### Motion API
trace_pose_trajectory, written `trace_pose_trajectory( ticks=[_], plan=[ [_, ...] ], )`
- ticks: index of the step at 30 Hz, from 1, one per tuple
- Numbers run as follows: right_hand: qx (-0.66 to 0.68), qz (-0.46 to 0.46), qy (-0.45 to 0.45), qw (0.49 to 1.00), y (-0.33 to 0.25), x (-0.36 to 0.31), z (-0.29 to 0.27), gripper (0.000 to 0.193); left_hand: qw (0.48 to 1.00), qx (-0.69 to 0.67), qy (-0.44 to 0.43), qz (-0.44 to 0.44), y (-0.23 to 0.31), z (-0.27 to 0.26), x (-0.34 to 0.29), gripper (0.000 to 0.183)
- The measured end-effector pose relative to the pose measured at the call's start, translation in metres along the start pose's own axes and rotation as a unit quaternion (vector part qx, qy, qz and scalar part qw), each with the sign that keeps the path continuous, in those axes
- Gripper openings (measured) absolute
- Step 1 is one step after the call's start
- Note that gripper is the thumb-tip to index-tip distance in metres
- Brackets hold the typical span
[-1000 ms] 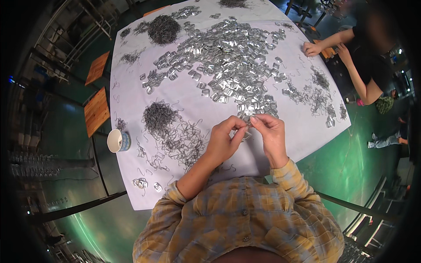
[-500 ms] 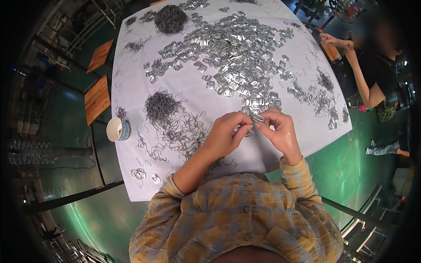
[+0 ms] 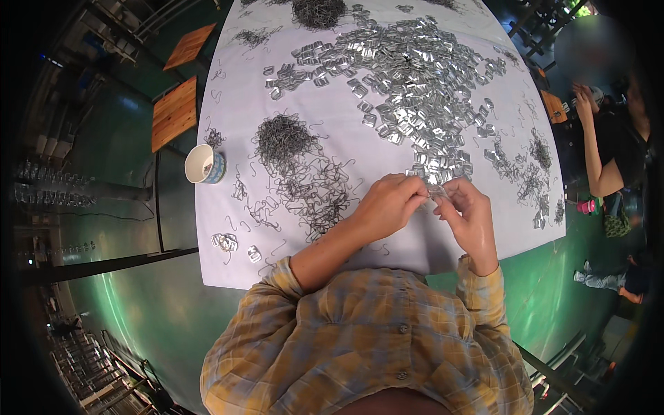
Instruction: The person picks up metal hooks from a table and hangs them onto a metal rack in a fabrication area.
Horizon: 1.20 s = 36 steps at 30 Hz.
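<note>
My left hand (image 3: 391, 205) and my right hand (image 3: 474, 220) meet near the table's front edge, just below the tail of a heap of silver metal buckles (image 3: 432, 111). Between the fingertips sits one small shiny metal buckle (image 3: 436, 192), which my right thumb and fingers pinch. My left thumb and forefinger are pressed together at its left side. Whether they grip the buckle or a thin wire is too small to tell. To the left of my hands lies a spread of bent wire hooks (image 3: 315, 187), densest in a dark pile (image 3: 283, 138) farther back.
A paper cup (image 3: 205, 164) stands at the white table's (image 3: 235, 194) left edge, with a few buckles (image 3: 225, 242) nearer me. More wire hooks (image 3: 526, 173) lie at the right. Wooden stools (image 3: 174, 114) stand left of the table. Another person's arm (image 3: 595, 152) shows beyond the right edge.
My view has shifted, so the table's contents sit higher and farther right. My fingertips stay together, and the buckle has turned between them. The other person's hands have moved.
</note>
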State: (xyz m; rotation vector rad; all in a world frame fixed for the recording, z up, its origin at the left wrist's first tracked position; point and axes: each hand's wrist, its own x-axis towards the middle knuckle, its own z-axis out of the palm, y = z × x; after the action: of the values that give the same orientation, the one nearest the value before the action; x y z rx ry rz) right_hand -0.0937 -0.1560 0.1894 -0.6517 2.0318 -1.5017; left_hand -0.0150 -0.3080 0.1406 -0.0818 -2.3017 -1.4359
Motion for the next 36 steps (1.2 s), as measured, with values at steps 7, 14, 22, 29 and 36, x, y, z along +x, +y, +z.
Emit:
trace_pose_trajectory(
  ticks=[7, 14, 22, 29, 36],
  plan=[
    [-0.01, -0.088, 0.067, 0.994, 0.012, 0.006, -0.002, 0.015, 0.926, 0.357, 0.061, -0.106, -0.091, -0.032, -0.01, 0.002],
    [0.036, -0.096, 0.089, 0.991, 0.013, 0.013, -0.003, 0.014, 0.839, 0.521, -0.103, -0.119, -0.114, -0.03, -0.007, 0.006],
    [0.115, -0.114, 0.093, 0.982, 0.009, 0.019, 0.003, 0.013, 0.986, -0.07, 0.004, -0.15, -0.03, -0.048, 0.023, 0.006],
    [0.055, -0.171, 0.062, 0.982, -0.002, 0.018, 0.013, 0.011, 0.976, -0.219, -0.003, -0.012, 0.012, -0.034, 0.023, 0.006],
    [0.04, -0.179, 0.05, 0.982, -0.004, 0.012, 0.011, 0.01, 0.964, -0.259, 0.054, -0.023, 0.01, -0.022, 0.022, 0.006]
  ],
)
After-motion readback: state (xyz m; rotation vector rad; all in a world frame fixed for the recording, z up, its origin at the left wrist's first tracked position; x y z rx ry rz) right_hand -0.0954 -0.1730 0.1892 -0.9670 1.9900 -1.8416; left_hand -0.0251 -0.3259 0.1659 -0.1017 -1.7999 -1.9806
